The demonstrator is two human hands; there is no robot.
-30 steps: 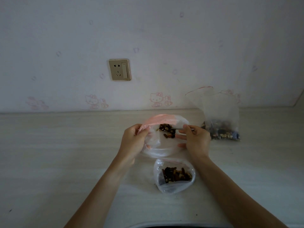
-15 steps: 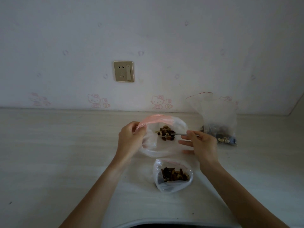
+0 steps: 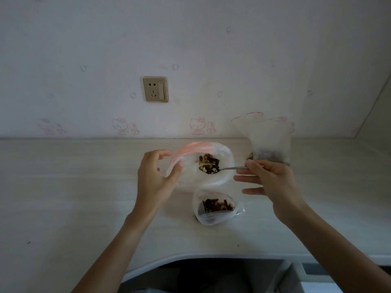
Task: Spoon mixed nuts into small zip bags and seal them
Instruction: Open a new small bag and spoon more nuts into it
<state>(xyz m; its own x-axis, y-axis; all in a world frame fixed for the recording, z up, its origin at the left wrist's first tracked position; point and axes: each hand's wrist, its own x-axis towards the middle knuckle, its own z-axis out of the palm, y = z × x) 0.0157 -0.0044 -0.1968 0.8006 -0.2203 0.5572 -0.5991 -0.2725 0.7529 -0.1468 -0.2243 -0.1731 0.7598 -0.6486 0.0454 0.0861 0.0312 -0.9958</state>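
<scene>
My left hand (image 3: 156, 178) pinches the red-striped rim of a small clear zip bag (image 3: 190, 172) and holds its mouth wide. My right hand (image 3: 268, 180) grips a metal spoon (image 3: 229, 168) by the handle. The spoon's bowl, heaped with mixed nuts (image 3: 208, 163), sits inside the bag's mouth. A second small bag (image 3: 213, 216) with nuts in it lies on the table just in front, its mouth open. The large supply bag of nuts (image 3: 268, 140) stands behind my right hand.
The pale wooden table (image 3: 63, 197) runs to a wall with a socket (image 3: 155, 89). The table's curved front edge (image 3: 211, 255) is close to me. A side wall rises at the far right.
The view has tilted down and the hands now look nearer. The loaded spoon stays inside the held bag's mouth, and my right hand has drawn slightly right.
</scene>
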